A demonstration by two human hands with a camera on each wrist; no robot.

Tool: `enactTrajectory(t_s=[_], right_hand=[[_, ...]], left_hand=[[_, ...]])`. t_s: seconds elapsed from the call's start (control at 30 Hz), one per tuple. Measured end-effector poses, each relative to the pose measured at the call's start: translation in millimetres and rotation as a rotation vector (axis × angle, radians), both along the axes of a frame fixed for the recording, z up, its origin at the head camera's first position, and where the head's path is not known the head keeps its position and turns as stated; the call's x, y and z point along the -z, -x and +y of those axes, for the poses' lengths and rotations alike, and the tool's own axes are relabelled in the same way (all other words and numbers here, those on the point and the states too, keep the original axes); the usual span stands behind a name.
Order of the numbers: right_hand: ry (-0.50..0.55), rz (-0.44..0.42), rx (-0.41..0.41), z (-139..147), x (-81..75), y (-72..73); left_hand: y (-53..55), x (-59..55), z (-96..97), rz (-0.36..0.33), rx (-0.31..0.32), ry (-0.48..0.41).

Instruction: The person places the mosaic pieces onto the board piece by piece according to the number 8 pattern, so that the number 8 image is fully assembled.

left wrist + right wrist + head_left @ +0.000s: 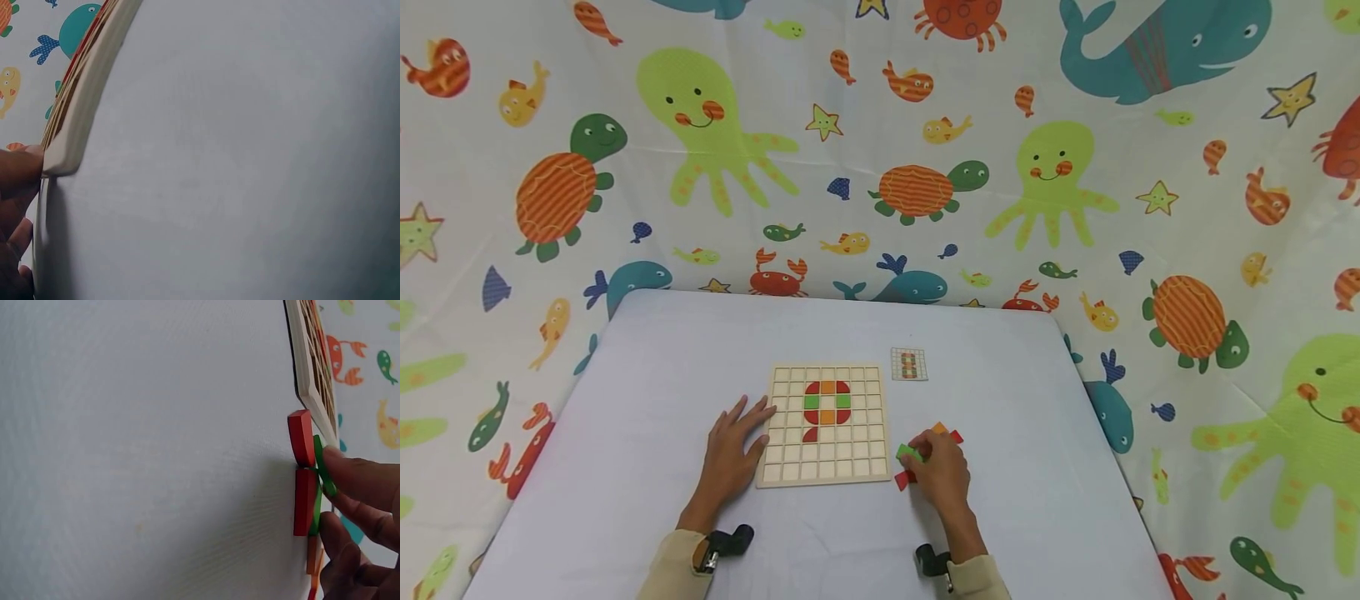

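A wooden grid board (823, 481) lies on the table, with red, orange and green tiles set in a ring in its upper middle. One more red tile (810, 434) sits below the ring's left side. My left hand (730, 447) rests at the board's left edge with fingers spread; the left wrist view has the thumb at the board's corner (65, 156). Right of the board, my right hand (942, 473) pinches a green tile (323, 464) between thumb and finger. Loose red tiles (301, 439), another green tile (316, 509) and an orange tile (938, 427) lie around it.
A small pattern card (909, 365) with a printed grid lies beyond the loose tiles, off the board's upper right corner. The white table (1045, 517) ends at a curtain (820, 208) printed with sea animals.
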State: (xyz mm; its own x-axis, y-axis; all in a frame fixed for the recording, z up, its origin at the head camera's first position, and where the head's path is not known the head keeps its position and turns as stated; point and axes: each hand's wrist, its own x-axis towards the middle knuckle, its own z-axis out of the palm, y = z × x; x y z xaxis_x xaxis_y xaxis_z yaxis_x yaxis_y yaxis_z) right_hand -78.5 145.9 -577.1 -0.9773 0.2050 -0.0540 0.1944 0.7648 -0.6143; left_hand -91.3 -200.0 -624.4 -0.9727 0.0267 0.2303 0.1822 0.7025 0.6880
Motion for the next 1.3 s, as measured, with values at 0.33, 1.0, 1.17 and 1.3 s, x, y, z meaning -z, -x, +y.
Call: enactTrajectory(t_s=[0.33, 1.0, 1.17, 1.3], right_hand=[[0.048, 0.011, 0.009, 3.3, 5.3, 2.5], [0.006, -0.038, 0.116, 38.8, 5.8, 20.0], [0.032, -0.026, 0.097, 33.8, 2.6, 26.8], [0.087, -0.013, 0.056, 22.5, 1.4, 28.2]], left_hand=[[-0.7, -3.8, 1.5, -0.002, -0.004, 0.005], [-1.5, -9.0, 2.7, -0.011, -0.013, 0.012], [-2.2, -9.3, 2.9, -0.012, -0.012, 0.007], [-2.7, -10.3, 2.6, -0.013, -0.014, 0.005]])
